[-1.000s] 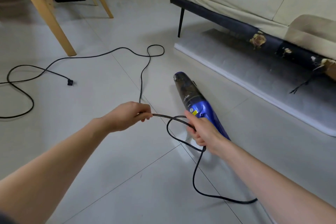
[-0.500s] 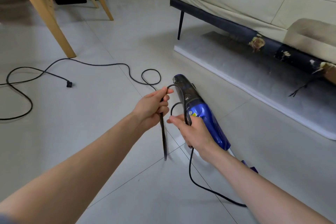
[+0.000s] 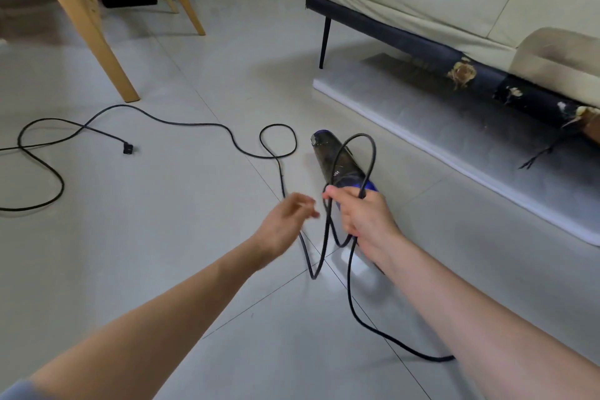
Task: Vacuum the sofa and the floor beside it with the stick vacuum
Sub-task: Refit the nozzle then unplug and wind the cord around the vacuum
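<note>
Stick vacuum (image 3: 337,161) held low over the floor (image 3: 181,237), just in front of the person, centre-right of view. Long axis runs from lower right, near the person, to upper left; the dark translucent dust cup with its round end cap points up-left and away, toward the open tiles between sofa (image 3: 438,3) and wooden table leg (image 3: 87,29). Blue body section mostly hidden behind the right hand (image 3: 365,217). Right hand curled round the vacuum's rear together with several loops of black power cord (image 3: 194,123); one loop arches up over the dust cup, others hang below the hand nearly to the tiles. Left hand (image 3: 285,221) just beside the right, not touching it, motion-blurred, fingers loosely spread, gripping nothing; a strand of cord passes just behind it. From there the cord trails left across the floor in a small ring and long curves, its plug (image 3: 128,149) lying unplugged on the tile. Floor is pale glossy large-format tile with thin grout lines. Cream sofa on a dark base with thin black legs fills upper right; the base fabric is torn, stuffing showing. A grey mat (image 3: 454,140) lies along and partly under the sofa front. A wall socket with something plugged in sits at the far wall.
</note>
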{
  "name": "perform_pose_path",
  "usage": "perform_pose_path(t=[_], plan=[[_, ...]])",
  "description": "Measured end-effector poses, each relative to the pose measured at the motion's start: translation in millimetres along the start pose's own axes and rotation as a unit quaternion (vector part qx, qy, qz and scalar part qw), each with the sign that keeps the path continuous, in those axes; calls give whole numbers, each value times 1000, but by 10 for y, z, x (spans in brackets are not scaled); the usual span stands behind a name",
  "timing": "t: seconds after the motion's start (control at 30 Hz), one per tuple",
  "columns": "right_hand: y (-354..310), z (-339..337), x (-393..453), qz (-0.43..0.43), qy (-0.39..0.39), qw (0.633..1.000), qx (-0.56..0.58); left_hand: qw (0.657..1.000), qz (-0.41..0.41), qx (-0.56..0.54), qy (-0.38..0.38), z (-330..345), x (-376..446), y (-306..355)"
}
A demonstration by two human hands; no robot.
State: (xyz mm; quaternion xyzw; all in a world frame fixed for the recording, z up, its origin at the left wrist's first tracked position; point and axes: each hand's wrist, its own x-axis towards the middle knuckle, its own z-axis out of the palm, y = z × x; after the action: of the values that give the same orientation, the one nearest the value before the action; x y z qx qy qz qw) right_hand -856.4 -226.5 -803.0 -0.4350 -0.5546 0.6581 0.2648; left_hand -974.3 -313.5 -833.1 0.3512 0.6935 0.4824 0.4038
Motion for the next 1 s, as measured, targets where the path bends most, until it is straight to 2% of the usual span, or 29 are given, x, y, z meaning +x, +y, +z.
perform_pose_path(t=[0.07,0.1,0.2,0.23,0.3,0.33,0.37,0.4,0.47,0.53,0.6,0.67,0.77,0.9,1.0], plan=[[-20,-64,62,6,27,999,31,987,24,106,-121,46,-99,-78],[-24,-92,84,11,37,998,45,980,30,130,-150,60,-122,-87],[-12,-153,102,29,54,995,77,973,47,157,-162,144,-138,-66],[-8,-178,104,36,60,994,85,975,55,172,-129,174,-123,-59],[-8,-233,118,54,77,991,94,980,52,194,7,114,-29,-67],[-9,-273,131,66,85,990,94,974,31,211,70,30,34,-58],[-14,-308,146,79,89,988,96,963,3,250,102,-72,98,-50],[-24,-338,154,90,90,987,102,938,-31,332,92,-168,136,-24],[-47,-344,160,92,85,985,121,841,-60,537,0,-273,147,71],[-55,-282,172,68,82,988,110,757,1,646,-100,-233,100,211],[-31,-171,172,44,79,994,69,738,77,645,-181,-157,61,332],[17,-57,144,40,55,997,34,747,124,607,-241,-102,35,439],[112,72,40,54,-6,997,-47,783,150,540,-272,-90,5,535],[172,166,-130,28,-95,973,-210,834,152,470,-246,-213,7,584],[176,91,-139,23,-67,979,-193,868,120,432,-213,-483,31,496]])
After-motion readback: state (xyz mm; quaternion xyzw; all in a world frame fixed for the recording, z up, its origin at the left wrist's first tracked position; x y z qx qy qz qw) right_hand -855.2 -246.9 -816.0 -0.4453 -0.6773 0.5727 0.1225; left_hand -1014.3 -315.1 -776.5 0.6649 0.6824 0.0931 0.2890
